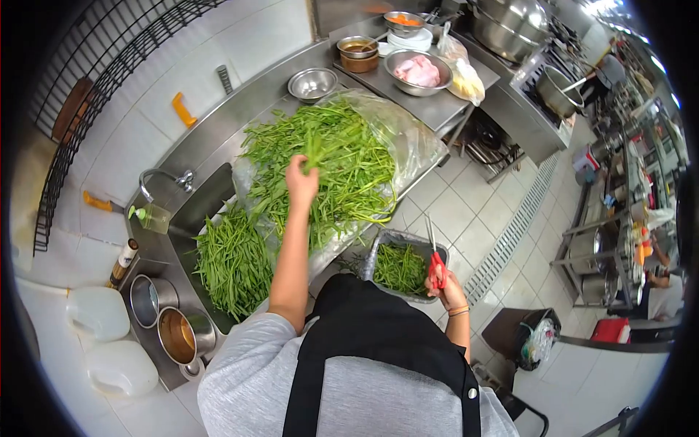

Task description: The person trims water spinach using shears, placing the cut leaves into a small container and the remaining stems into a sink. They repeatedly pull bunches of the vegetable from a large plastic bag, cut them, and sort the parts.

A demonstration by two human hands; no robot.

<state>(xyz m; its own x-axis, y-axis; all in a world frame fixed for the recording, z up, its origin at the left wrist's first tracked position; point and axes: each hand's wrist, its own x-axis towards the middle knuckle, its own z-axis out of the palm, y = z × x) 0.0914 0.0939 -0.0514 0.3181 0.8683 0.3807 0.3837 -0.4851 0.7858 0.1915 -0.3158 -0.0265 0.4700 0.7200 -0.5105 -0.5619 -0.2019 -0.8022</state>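
My left hand (302, 178) is closed around a small bunch of leafy green stems (314, 149), over a large pile of the same greens (342, 138). That pile lies on a clear plastic bag (408, 146) spread over the steel counter. My right hand (450, 291) grips red-handled scissors (437, 268), blades pointing up and away from me. Just left of the scissors, a bin with a dark liner (376, 255) holds cut green pieces (399, 268). More long-stemmed greens (231, 258) fill the sink (211, 191) on my left.
A steel bowl of raw meat (397, 65) and an empty steel bowl (313, 84) stand at the back. Pots (175, 328) and a soap bottle (151, 217) flank the sink. At far right, people (662, 298) are near shelves. Behind my right hand is a dark bin (510, 335).
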